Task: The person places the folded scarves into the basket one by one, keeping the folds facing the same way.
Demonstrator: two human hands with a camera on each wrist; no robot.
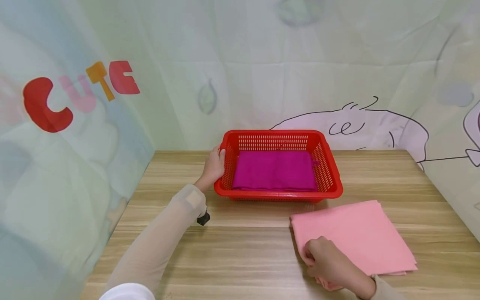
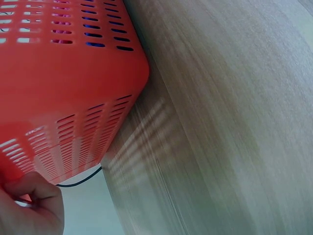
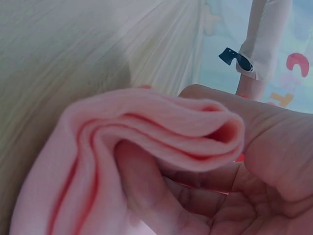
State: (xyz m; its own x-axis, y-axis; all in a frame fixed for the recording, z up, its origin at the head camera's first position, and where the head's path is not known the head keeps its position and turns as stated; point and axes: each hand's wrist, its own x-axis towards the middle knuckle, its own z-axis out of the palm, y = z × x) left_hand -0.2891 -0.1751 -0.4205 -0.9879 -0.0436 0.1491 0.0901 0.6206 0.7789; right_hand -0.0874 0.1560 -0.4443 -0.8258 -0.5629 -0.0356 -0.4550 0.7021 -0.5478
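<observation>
A red plastic basket [image 1: 277,194] with slotted walls stands at the back of the table. Inside it lies a folded magenta cloth [image 1: 275,171]. My left hand [image 1: 214,166] grips the basket's left rim; in the left wrist view its curled fingers show at the basket wall [image 2: 63,83]. Toward the front right, a folded pink cloth [image 1: 360,237] lies on the wood, and my right hand [image 1: 330,260] pinches its near left edge. The right wrist view shows the layered fold [image 3: 156,127] lifted between thumb and fingers.
The wood-grain table [image 1: 240,250] reaches back to a printed curtain [image 1: 240,83] with cartoon drawings and letters. A black device [image 1: 203,218] sits at the left wrist. A dark cable [image 2: 80,181] runs behind the basket in the left wrist view.
</observation>
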